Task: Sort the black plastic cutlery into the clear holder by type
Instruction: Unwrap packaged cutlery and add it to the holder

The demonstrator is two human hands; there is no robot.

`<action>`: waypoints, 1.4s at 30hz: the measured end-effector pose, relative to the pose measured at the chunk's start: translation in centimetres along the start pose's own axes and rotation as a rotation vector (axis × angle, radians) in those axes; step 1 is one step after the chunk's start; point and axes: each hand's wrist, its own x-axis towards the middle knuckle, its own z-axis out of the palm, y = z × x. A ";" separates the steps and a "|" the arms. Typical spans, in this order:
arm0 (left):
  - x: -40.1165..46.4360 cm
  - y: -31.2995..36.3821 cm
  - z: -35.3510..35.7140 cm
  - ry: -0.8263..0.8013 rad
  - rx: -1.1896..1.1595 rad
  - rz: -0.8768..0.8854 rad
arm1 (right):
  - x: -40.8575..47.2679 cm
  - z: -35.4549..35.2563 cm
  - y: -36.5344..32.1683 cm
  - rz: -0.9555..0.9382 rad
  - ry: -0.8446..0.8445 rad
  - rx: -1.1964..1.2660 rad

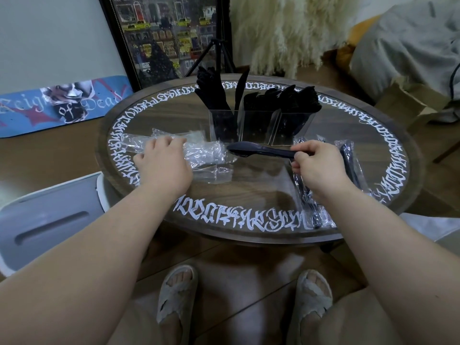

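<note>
A clear three-part holder [258, 125] stands at the far middle of the round table [249, 195]. Its left part holds black knives [219, 95], the other two hold more black cutlery [293, 98]. My right hand [316, 163] pinches the handles of a small bundle of black cutlery [251, 149], a spoon bowl on top, held level just in front of the holder. My left hand [164, 163] rests with its fingers on a crumpled clear plastic wrapper [199, 153] left of the bundle.
More wrapped black cutlery packs [348, 160] lie on the table's right side and another [308, 202] near the front edge. A white chair [49, 220] stands at the left, a tripod [219, 46] and a framed picture behind the table.
</note>
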 end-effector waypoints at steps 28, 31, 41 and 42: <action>-1.1 7.0 -1.0 -0.196 -1.079 -0.031 | -2.6 1.3 -0.2 -0.428 -0.431 -0.528; -0.9 6.9 -0.8 -0.208 -0.983 0.027 | -2.8 1.8 -0.4 -0.429 -0.494 -0.467; -2.3 7.4 -1.3 -0.252 -0.789 0.295 | -2.6 2.8 -1.9 -0.539 -0.215 -0.040; -2.4 7.4 -1.4 -0.265 -0.787 0.311 | -2.6 2.8 -1.9 -0.545 -0.203 -0.038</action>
